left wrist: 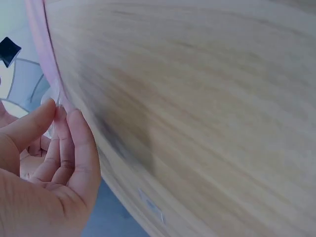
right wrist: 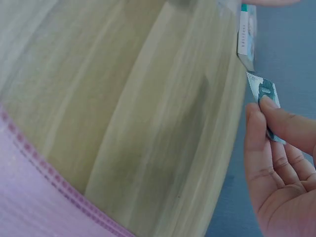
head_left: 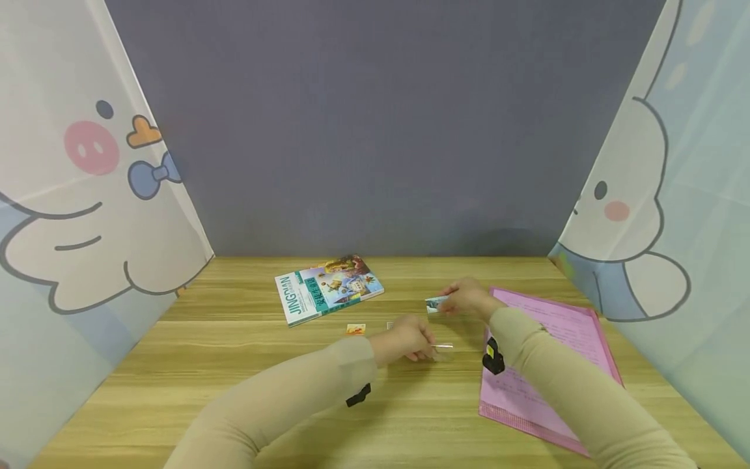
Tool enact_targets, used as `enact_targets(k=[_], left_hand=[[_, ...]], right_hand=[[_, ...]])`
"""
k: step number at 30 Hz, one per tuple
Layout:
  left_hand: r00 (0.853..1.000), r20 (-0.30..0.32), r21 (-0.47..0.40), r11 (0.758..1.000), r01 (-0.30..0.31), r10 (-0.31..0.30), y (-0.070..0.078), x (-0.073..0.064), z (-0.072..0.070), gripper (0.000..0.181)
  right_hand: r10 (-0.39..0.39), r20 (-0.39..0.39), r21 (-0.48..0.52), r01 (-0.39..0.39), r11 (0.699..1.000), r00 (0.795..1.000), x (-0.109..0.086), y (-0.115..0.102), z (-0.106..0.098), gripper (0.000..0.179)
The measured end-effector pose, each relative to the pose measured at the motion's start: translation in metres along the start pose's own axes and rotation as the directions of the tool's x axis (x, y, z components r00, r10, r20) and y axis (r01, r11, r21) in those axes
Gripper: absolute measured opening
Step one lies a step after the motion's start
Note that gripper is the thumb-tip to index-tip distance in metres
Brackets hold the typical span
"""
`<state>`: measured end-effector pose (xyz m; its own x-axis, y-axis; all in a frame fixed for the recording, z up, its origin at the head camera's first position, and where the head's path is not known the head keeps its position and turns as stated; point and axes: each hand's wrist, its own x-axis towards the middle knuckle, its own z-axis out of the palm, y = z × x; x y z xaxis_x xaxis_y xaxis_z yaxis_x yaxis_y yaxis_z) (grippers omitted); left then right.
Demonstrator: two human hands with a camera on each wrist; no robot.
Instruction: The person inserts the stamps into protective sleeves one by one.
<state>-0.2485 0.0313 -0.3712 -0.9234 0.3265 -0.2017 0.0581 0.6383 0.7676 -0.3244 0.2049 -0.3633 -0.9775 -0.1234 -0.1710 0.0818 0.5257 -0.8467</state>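
My right hand [head_left: 467, 298] pinches a small green-and-white postage stamp [right wrist: 262, 88] between thumb and fingers, above the table's far half. Its edge looks toothed in the right wrist view. Nearer to me, my left hand [head_left: 408, 339] pinches a small clear plastic piece [head_left: 443, 352] by its edge. Whether that piece is a sleeve or a bag I cannot tell. An orange-and-yellow stamp [head_left: 355, 329] lies flat on the table to the left. Another small stamp [head_left: 389, 325] beside it is partly hidden behind my left hand.
A colourful book [head_left: 331, 290] lies at the back of the wooden table [head_left: 246, 391]. On the right, under my right forearm, is a pink folder [head_left: 527, 397] with a printed sheet. A grey panel [head_left: 381, 130] stands behind, with cartoon-printed curtains [head_left: 76, 247] at both sides.
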Motion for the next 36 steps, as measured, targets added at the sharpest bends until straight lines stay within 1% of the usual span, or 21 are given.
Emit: enact_targets(k=[2, 5, 8, 10, 12, 15, 19, 20, 23, 26, 27, 30, 34, 36], left_hand=[[1.0, -0.006, -0.011, 1.0, 0.003, -0.003, 0.0, 0.0, -0.003, 0.007], [1.0, 0.0, -0.075, 0.997, -0.019, 0.019, -0.003, 0.0, -0.008, 0.004], [0.998, 0.025, -0.176, 0.983, -0.054, 0.059, -0.006, 0.0, -0.016, 0.003], [0.996, 0.036, -0.221, 0.972, -0.075, 0.085, -0.009, 0.001, -0.021, 0.005], [0.994, 0.044, -0.244, 0.966, -0.081, 0.095, -0.01, 0.001, -0.026, 0.005], [0.994, 0.036, -0.238, 0.967, -0.088, 0.099, -0.012, 0.003, -0.032, 0.008], [0.996, 0.0, -0.269, 0.959, -0.091, 0.094, -0.011, 0.004, -0.04, 0.012], [0.996, -0.013, -0.291, 0.952, -0.092, 0.092, -0.011, 0.004, -0.042, 0.011], [0.995, -0.042, -0.379, 0.92, -0.101, 0.092, -0.008, 0.004, -0.048, 0.011], [0.993, -0.066, -0.435, 0.893, -0.119, 0.1, -0.006, 0.003, -0.053, 0.011], [0.992, -0.073, -0.443, 0.888, -0.125, 0.103, -0.005, 0.002, -0.055, 0.012], [0.991, -0.093, -0.44, 0.889, -0.129, 0.098, -0.002, -0.002, -0.061, 0.016], [0.99, -0.113, -0.431, 0.893, -0.126, 0.085, 0.001, -0.007, -0.072, 0.019], [0.987, -0.131, -0.421, 0.897, -0.136, 0.088, 0.0, -0.009, -0.077, 0.02]], right_hand=[[0.002, 0.001, 0.024, -0.002, 1.0, 1.0, 0.0, -0.002, -0.001, 0.032], [0.0, 0.019, 0.065, -0.002, 0.998, 1.0, -0.001, -0.005, -0.003, 0.033], [0.003, 0.033, 0.113, -0.007, 0.994, 0.999, -0.003, -0.009, -0.004, 0.034], [-0.005, 0.042, 0.137, -0.001, 0.991, 0.999, -0.003, -0.012, -0.004, 0.036], [-0.005, 0.043, 0.155, -0.002, 0.988, 0.999, -0.004, -0.015, -0.004, 0.036], [-0.015, 0.053, 0.163, 0.006, 0.987, 0.998, -0.006, -0.021, -0.005, 0.037], [-0.019, 0.065, 0.164, 0.008, 0.986, 0.998, -0.01, -0.029, -0.007, 0.033], [-0.022, 0.067, 0.164, 0.01, 0.986, 0.998, -0.011, -0.031, -0.007, 0.032], [-0.031, 0.071, 0.167, 0.019, 0.986, 0.997, -0.014, -0.038, -0.007, 0.033], [-0.042, 0.07, 0.17, 0.03, 0.985, 0.997, -0.018, -0.043, -0.007, 0.038], [-0.043, 0.071, 0.17, 0.03, 0.985, 0.997, -0.019, -0.045, -0.007, 0.039], [-0.053, 0.072, 0.176, 0.039, 0.984, 0.996, -0.023, -0.05, -0.006, 0.043], [-0.069, 0.079, 0.181, 0.054, 0.982, 0.995, -0.028, -0.057, -0.002, 0.044], [-0.082, 0.086, 0.179, 0.065, 0.982, 0.993, -0.03, -0.059, -0.001, 0.043]])
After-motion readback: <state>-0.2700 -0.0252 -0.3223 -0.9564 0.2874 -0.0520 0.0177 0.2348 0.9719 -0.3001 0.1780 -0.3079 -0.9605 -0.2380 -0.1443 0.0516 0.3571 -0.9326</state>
